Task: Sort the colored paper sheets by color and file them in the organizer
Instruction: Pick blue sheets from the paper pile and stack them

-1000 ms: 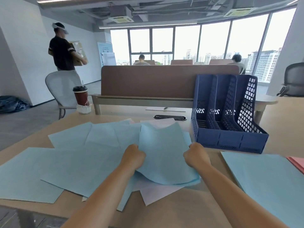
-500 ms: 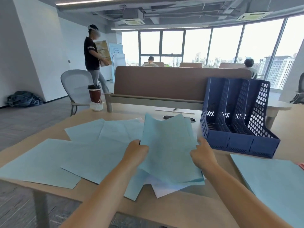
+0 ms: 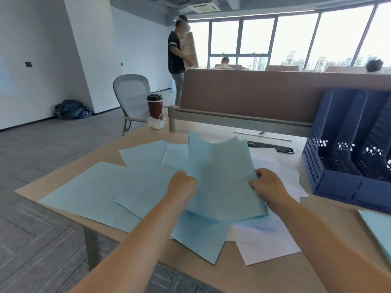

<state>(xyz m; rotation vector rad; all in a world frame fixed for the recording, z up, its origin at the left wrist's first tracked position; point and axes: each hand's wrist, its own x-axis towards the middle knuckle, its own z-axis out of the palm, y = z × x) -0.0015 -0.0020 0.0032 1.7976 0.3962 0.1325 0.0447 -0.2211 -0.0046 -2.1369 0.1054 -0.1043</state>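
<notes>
A small stack of light blue sheets point(image 3: 222, 178) stands tilted up off the table, gripped on its left edge by my left hand point(image 3: 183, 183) and on its right edge by my right hand point(image 3: 267, 182). More light blue sheets point(image 3: 101, 191) lie spread flat across the wooden table point(image 3: 264, 278) to the left and underneath. White sheets point(image 3: 268, 244) lie below and to the right of the held stack. The dark blue mesh organizer point(image 3: 347, 166) stands upright at the right, its slots open toward me. Another blue sheet point(image 3: 378, 227) shows at the right edge.
A coffee cup point(image 3: 155, 106) sits at the table's far left corner by a grey chair point(image 3: 132, 98). A brown divider panel point(image 3: 254, 96) runs along the back. A black flat object point(image 3: 273, 145) lies beyond the papers. A person carrying boxes point(image 3: 179, 51) stands behind.
The blue stack has been raised from nearly flat to tilted upright between both hands. My view has turned left, so the organizer has slid to the right edge.
</notes>
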